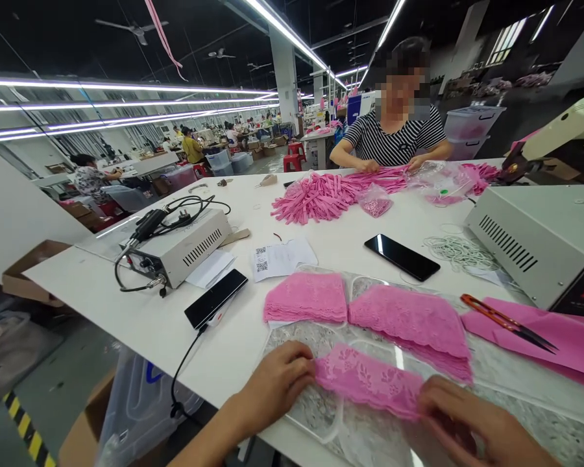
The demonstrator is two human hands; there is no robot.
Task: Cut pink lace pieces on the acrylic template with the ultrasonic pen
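A pink lace piece is stretched between my two hands, over a clear plastic-covered area at the table's near edge. My left hand pinches its left end, and my right hand pinches the right end. Just beyond lie two stacks of pink lace pieces, a left stack and a right stack. Orange-handled thread snips rest on pink fabric to the right.
Two black phones, a grey box with cables and a larger machine stand on the white table. Across it, a person in a striped top handles pink strips.
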